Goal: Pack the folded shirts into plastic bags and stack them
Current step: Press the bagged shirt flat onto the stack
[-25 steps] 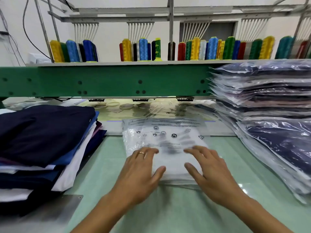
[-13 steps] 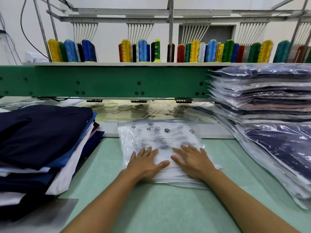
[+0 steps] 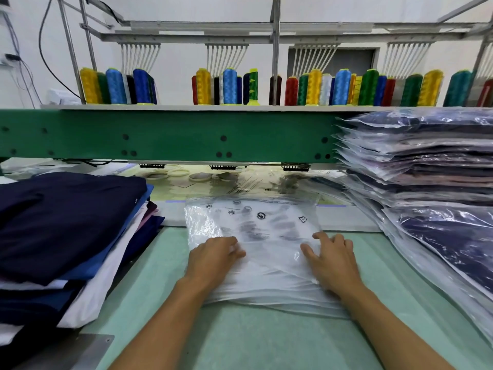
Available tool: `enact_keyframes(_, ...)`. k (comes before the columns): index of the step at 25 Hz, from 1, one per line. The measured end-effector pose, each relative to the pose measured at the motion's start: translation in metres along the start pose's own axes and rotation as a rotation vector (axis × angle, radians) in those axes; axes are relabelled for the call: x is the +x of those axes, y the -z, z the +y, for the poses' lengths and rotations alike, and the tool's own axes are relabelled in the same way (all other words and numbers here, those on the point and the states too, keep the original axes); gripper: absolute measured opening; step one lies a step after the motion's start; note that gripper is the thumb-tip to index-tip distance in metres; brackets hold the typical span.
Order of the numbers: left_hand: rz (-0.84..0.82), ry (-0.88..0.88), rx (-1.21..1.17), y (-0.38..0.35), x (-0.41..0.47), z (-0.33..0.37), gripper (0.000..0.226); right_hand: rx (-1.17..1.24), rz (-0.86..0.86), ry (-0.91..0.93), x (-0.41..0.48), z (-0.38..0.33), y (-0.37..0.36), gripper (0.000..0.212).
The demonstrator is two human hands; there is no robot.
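Observation:
A flat pile of clear plastic bags (image 3: 256, 222) with printed black symbols lies on the pale green table in front of me. My left hand (image 3: 213, 259) sits on the pile's left side with its fingers curled into the top bag's film. On the right side, my right hand (image 3: 332, 261) rests with fingers spread fairly straight. Folded shirts (image 3: 61, 222) in navy, blue and white are heaped at the left. A tall stack of bagged shirts (image 3: 426, 166) stands at the right, with more bagged shirts (image 3: 453, 244) sloping down in front of it.
A green machine beam (image 3: 170, 134) crosses the back, low over the table. Above it stands a shelf of coloured thread cones (image 3: 229, 86). Hoops and loose plastic (image 3: 202, 176) lie under the beam. A metal plate (image 3: 88, 348) sits at the near left.
Both hands have slid apart from the middle of the bag pile to its left and right sides. The left hand's fingers have gone from flat to curled on the top bag.

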State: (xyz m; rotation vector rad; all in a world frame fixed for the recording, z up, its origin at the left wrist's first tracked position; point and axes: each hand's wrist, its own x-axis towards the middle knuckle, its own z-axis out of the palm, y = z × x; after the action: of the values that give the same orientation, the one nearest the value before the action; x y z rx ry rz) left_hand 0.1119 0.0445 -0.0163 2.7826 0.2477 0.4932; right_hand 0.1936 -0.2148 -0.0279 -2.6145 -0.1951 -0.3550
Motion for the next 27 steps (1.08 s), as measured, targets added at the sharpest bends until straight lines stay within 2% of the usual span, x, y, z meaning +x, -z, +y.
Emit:
enact_keyframes(2, 0.039, -0.011, 0.038, 0.004, -0.003, -0.002, 0.043, 0.058, 0.015, -0.030, 0.001, -0.002, 0.004, 0.043)
enact_keyframes(4, 0.039, -0.007, 0.089, 0.007, -0.006, -0.004, 0.038, 0.194, 0.035, -0.034, 0.000, -0.006, 0.009, 0.031)
enact_keyframes(6, -0.026, 0.007, 0.101, 0.008, -0.009, -0.005, 0.038, 0.339, 0.079, 0.021, -0.001, -0.010, 0.012, 0.026)
enact_keyframes(10, -0.307, 0.033, 0.138, 0.003, -0.012, -0.004, 0.091, 0.580, 0.101, 0.161, -0.007, -0.018, 0.015, 0.032)
enact_keyframes(12, -0.356, 0.081, 0.163, 0.001, -0.011, -0.004, 0.106, 0.703, 0.033, 0.172, -0.009, -0.020, 0.016, 0.030)
enact_keyframes(15, -0.406, 0.128, 0.186, -0.003, -0.011, -0.005, 0.121, 0.760, -0.058, 0.138, -0.010, -0.023, 0.013, 0.025)
enact_keyframes(17, -0.337, 0.082, 0.175, -0.004, -0.008, 0.000, 0.114, 0.875, -0.090, 0.011, -0.009, -0.025, 0.013, 0.021)
enact_keyframes(18, -0.248, 0.010, 0.160, -0.003, -0.007, 0.005, 0.104, 0.936, -0.111, -0.057, -0.009, -0.026, 0.014, 0.019)
enact_keyframes(20, 0.014, -0.208, 0.081, -0.004, -0.007, 0.021, 0.074, 1.005, -0.152, -0.152, -0.008, -0.029, 0.016, 0.015)
enact_keyframes(22, 0.193, -0.402, -0.072, -0.008, -0.009, 0.044, 0.044, 1.013, -0.173, -0.187, -0.009, -0.033, 0.017, 0.010)
enact_keyframes(24, 0.243, -0.487, -0.191, -0.013, -0.014, 0.066, 0.025, 1.035, -0.184, -0.204, -0.011, -0.039, 0.015, 0.012)
enact_keyframes(27, 0.348, -0.541, -0.212, -0.019, -0.016, 0.076, 0.016, 1.066, -0.188, -0.246, -0.015, -0.050, 0.010, 0.024)
